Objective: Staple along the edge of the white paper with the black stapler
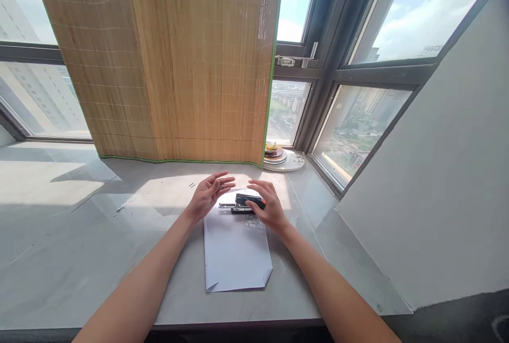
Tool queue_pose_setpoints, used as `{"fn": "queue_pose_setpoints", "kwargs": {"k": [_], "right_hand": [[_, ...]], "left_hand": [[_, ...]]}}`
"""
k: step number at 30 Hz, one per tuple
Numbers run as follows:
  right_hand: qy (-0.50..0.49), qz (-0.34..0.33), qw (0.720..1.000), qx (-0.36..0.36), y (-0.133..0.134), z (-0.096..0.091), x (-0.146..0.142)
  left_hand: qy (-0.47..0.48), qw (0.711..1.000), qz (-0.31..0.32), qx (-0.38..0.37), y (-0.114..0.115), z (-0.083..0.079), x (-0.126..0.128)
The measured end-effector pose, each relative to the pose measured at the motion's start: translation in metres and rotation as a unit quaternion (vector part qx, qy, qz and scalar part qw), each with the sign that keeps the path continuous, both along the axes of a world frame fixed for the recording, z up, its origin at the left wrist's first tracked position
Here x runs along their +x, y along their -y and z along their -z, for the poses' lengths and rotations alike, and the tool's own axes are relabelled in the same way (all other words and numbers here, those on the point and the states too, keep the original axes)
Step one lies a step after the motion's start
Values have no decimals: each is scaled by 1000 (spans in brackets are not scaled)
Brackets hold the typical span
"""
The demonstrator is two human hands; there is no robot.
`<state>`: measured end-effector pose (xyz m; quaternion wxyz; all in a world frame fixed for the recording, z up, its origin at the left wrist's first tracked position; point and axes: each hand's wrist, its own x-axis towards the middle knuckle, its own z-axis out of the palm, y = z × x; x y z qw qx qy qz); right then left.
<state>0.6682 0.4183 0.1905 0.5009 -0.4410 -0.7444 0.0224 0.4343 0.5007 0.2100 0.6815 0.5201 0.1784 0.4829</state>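
A black stapler [243,199] lies on a stack of white paper [238,258], its metal staple channel [227,205] sticking out on the left. My right hand [271,206] is at the stapler's right end, thumb in front of it and fingers apart above; I cannot tell whether it touches. To the left of the stapler, my left hand [209,194] is raised, thumb bent toward the fingers. Something small and greyish shows at its fingertips, too small to name. Several loose staples [254,221] lie on the paper beneath my right hand.
Small staple strips [191,185] and dark bits [121,208] lie on the grey tiled counter [79,258]. A bamboo mat [199,78] stands against the window. Stacked plates [288,161] sit in the corner. A white wall [437,173] rises at right.
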Motion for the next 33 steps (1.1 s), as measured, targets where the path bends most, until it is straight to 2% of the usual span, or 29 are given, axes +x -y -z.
{"fn": "queue_pose_setpoints", "kwargs": {"k": [3, 6, 12, 17, 19, 20, 21, 22, 23, 24, 25, 26, 28, 29, 31, 33], "right_hand": [[81, 6, 993, 84, 8, -4, -12], [124, 18, 986, 109, 13, -3, -18], [96, 105, 978, 153, 15, 5, -19], [80, 101, 980, 152, 17, 6, -20], [59, 108, 983, 138, 12, 4, -13], [41, 124, 983, 131, 7, 4, -7], [22, 149, 981, 123, 1, 4, 2], [1, 181, 977, 113, -5, 6, 13], [-18, 219, 971, 97, -11, 9, 26], [-35, 257, 963, 72, -18, 13, 41], [-51, 294, 954, 40, -23, 19, 56], [-68, 329, 942, 2, -28, 25, 71], [-112, 388, 912, -73, -34, 38, 98], [-128, 405, 898, -110, -35, 43, 108], [-143, 425, 878, -170, -36, 50, 120], [-138, 430, 867, -210, -36, 52, 124]], "left_hand": [[35, 998, 33, 44, 17, -9, 10], [0, 995, 83, 47, 31, -13, 19], [-98, 983, 136, 67, 45, -8, 26], [-124, 977, 140, 103, 48, -6, 32], [-129, 978, 99, 132, 42, -7, 29], [-132, 979, 44, 147, 36, -7, 25], [-140, 977, -37, 156, 29, -7, 19], [-160, 965, -136, 159, 20, -6, 11], [-194, 938, -241, 154, 9, -4, 1], [-245, 896, -340, 145, -1, -1, -11], [-309, 846, -412, 140, -12, 3, -23], [-369, 797, -458, 139, -23, 9, -34], [-461, 725, -492, 141, -40, 22, -53], [-495, 702, -491, 148, -46, 29, -59], [-545, 676, -470, 159, -54, 43, -66], [-570, 670, -444, 170, -58, 53, -68]]}}
